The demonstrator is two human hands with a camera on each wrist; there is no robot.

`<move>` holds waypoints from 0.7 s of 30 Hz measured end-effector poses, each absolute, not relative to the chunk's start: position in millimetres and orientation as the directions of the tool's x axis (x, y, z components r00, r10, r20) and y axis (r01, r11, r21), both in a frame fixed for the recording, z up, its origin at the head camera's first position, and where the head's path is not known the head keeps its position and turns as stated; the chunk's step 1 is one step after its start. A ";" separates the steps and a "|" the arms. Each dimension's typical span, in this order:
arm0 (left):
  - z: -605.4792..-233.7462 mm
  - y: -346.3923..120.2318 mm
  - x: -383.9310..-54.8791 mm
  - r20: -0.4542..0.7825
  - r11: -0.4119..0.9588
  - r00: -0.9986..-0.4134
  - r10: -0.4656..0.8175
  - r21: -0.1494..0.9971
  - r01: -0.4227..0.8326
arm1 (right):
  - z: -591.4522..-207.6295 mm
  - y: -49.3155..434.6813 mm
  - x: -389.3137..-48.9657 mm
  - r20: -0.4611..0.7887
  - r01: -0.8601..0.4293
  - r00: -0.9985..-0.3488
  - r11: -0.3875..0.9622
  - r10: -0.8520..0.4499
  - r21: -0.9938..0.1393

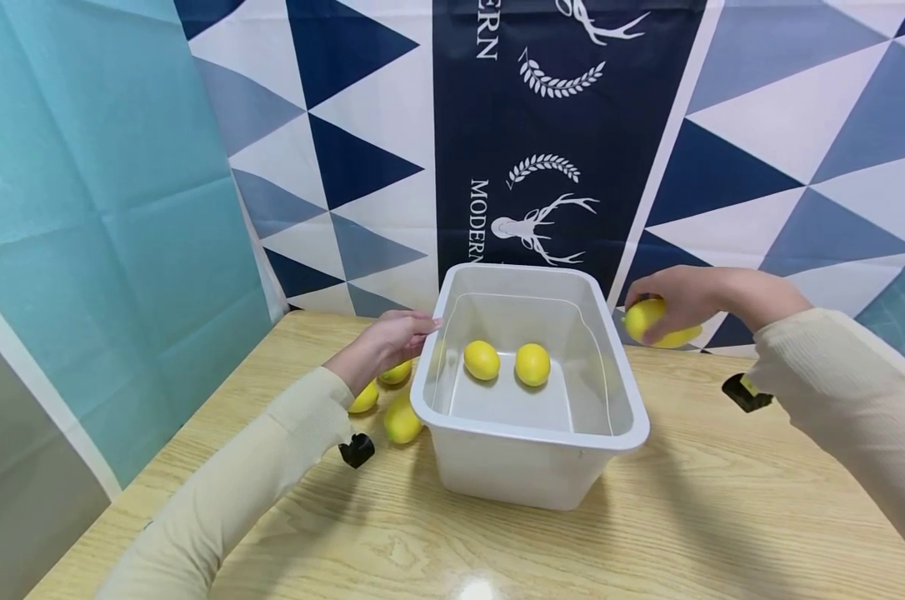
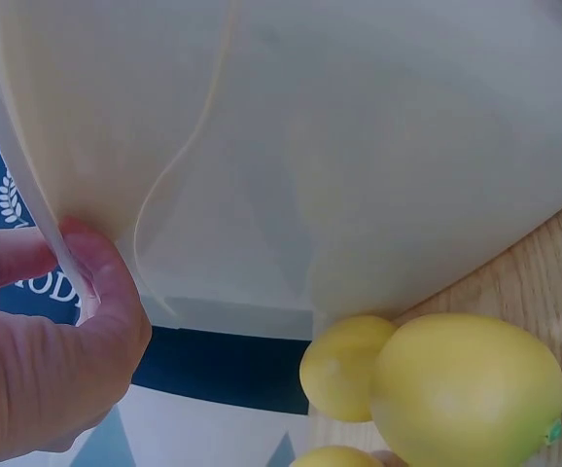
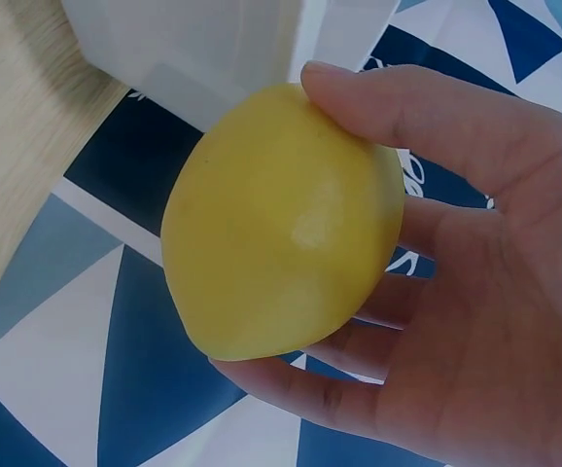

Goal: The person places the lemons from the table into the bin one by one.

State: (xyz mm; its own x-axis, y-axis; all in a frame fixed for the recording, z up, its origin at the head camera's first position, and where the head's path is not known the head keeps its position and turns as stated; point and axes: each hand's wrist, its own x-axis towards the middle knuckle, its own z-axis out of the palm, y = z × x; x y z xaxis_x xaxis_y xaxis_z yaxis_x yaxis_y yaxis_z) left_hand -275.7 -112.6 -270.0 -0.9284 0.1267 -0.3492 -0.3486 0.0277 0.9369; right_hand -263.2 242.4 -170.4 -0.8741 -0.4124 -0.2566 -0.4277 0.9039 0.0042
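Observation:
A light grey plastic bin stands on the wooden table, with two yellow lemons, one at left and one at right, lying on its floor. My left hand pinches the bin's left rim between thumb and fingers; the left wrist view shows the rim caught in that grip. Raised to the right of the bin, my right hand grips another lemon, thumb on one side and fingers round the other. That lemon is outside the bin, beyond its right rim.
Several more lemons lie on the table close by the bin's left side, partly hidden by the left arm. Behind the bin hangs a patterned cloth with triangles and a deer print. A teal sheet hangs along the left side.

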 end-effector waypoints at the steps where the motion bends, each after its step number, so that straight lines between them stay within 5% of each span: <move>1: -270.3 -112.5 -275.7 -0.350 0.026 -0.928 0.125 0.936 -0.350 | -170.1 241.0 -263.2 -0.253 -0.429 -0.874 0.903 -0.414 0.003; 21: -271.1 -111.9 -274.2 -0.344 0.020 -0.932 0.119 0.939 -0.344 | -161.0 211.7 -263.1 -0.252 -0.458 -0.861 0.889 -0.441 0.008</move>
